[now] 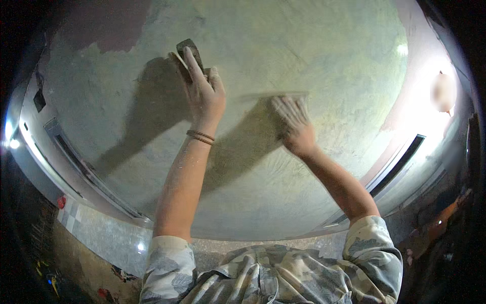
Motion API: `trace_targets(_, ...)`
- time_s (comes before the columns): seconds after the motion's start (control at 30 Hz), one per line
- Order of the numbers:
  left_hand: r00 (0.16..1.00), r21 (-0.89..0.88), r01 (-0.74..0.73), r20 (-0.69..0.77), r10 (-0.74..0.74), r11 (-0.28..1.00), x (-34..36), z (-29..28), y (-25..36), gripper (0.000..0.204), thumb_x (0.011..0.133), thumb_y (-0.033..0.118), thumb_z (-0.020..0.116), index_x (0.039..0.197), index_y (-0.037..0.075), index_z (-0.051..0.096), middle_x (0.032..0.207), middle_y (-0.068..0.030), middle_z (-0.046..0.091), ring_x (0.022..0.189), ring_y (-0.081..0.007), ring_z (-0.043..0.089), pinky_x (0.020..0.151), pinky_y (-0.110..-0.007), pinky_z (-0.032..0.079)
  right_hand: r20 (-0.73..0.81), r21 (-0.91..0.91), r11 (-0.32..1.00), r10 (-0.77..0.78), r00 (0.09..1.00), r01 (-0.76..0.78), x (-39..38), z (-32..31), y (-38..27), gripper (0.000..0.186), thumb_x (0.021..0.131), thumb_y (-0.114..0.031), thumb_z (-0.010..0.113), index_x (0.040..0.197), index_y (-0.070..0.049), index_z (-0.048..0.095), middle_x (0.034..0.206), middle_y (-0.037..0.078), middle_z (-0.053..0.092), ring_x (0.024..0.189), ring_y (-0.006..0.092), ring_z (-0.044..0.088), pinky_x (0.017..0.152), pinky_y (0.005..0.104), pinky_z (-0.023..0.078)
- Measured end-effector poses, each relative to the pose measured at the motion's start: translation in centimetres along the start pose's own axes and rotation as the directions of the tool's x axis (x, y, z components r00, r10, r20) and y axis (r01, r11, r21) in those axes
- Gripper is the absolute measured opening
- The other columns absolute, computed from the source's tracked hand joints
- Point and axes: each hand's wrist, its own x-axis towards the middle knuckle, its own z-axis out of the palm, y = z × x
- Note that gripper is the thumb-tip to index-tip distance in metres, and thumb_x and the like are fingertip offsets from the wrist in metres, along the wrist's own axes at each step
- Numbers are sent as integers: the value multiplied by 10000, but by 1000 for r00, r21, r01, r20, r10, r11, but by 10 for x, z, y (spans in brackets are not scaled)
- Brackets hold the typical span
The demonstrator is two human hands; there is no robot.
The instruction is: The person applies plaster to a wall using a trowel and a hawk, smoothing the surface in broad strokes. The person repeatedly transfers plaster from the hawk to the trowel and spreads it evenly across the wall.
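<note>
Most of the broad wall surface (344,66) carries a grey-green coat, streaked and uneven in tone, so the spreading looks well advanced. What seems left is the dull pinkish patch (116,25) at the upper left, whose ragged border suggests the coat stops there, and the pale pink strip (392,116) along the right edge, which also appears uncoated. Whether the streaks and mottling call for more smoothing, or are only damp areas, cannot be told. The left hand (206,99) is closed round a dark block-like tool (188,49), the index finger laid straight along it, below and to the right of the pinkish patch; whether this tool touches the wall is unclear. The right hand (296,126) has its fingers stretched and slightly spread toward a thin flat blade (298,94), blurred, which lies over the coated middle of the wall; how the thumb grips it is hidden. White residue coats the fingers of both hands.
</note>
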Motion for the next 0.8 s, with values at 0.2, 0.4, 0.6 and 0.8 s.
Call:
trace_targets(0.2,996,79,-20,92,12,997,3,2,0,715,1064,243,451,1625,19,68,1650,-291,175,1534,-451,147,1251,-529,177,-72,-323,922,203,977,-215,-39,-6,89,313,844,-114,630,1136,-54,726,1584,132,445,1525,320,315,1273,545,196)
trace_targets(0.4,986,99,-49,161,32,994,5,3,1,691,1083,270,391,1621,-4,53,1658,-314,106,1551,-463,52,1267,-553,104,-327,-170,864,403,855,-473,-22,-19,34,625,847,-41,616,1463,-133,565,1548,96,499,1486,351,383,1248,621,195)
trace_targets(0.6,981,86,-59,187,42,995,2,2,9,679,1089,271,372,1618,-7,49,1639,-320,175,1541,-435,162,1260,-524,183,-47,-195,937,288,957,-291,-96,36,-19,595,859,-209,692,1442,-179,582,1481,100,557,1460,332,425,1257,585,199)
trace_targets(0.8,983,183,-106,168,75,977,1,5,10,679,1082,250,381,1608,-36,60,1634,-323,191,1536,-432,188,1256,-506,219,-591,-123,658,553,588,-743,-77,-2,70,571,856,-89,668,1420,-63,580,1492,181,539,1404,403,481,1231,564,259)
